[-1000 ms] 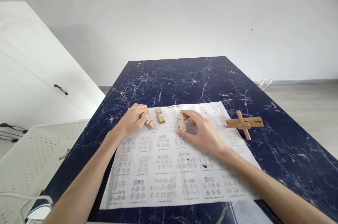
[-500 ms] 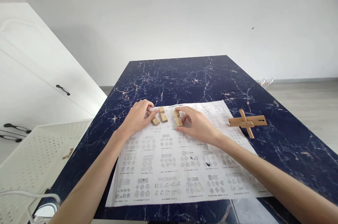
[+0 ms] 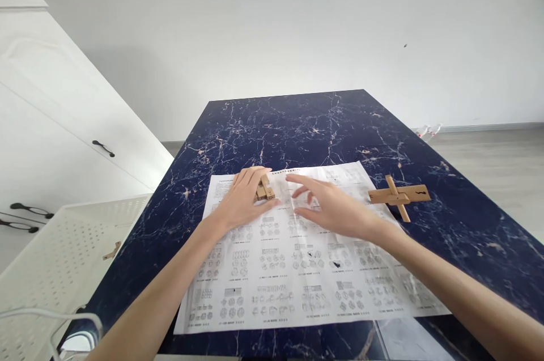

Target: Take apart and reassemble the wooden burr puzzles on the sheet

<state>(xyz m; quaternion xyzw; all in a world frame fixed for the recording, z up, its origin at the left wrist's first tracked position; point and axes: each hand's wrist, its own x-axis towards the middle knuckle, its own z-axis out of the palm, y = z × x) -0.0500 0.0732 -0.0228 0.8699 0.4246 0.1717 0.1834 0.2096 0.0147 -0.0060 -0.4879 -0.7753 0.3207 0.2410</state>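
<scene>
My left hand [image 3: 246,196] is curved around a small cluster of notched wooden puzzle blocks [image 3: 266,190], its fingers behind them and its thumb at the near side. The blocks lie close together near the top of a printed instruction sheet [image 3: 272,270]; how many are in the cluster is partly hidden by my fingers. My right hand [image 3: 323,202] hovers over the sheet to the right of the blocks, fingers and thumb apart, with nothing between them.
A crossed wooden assembly [image 3: 398,196] sits on the dark blue marbled table [image 3: 280,128], right of the sheet. At left stands a perforated white basket [image 3: 51,253] with a small wooden piece [image 3: 112,251] in it, beside a white cabinet [image 3: 63,100].
My right hand has let go of its notched block and drawn slightly right, fingers spreading. My left hand has moved right, and the separate blocks are now gathered together under it.
</scene>
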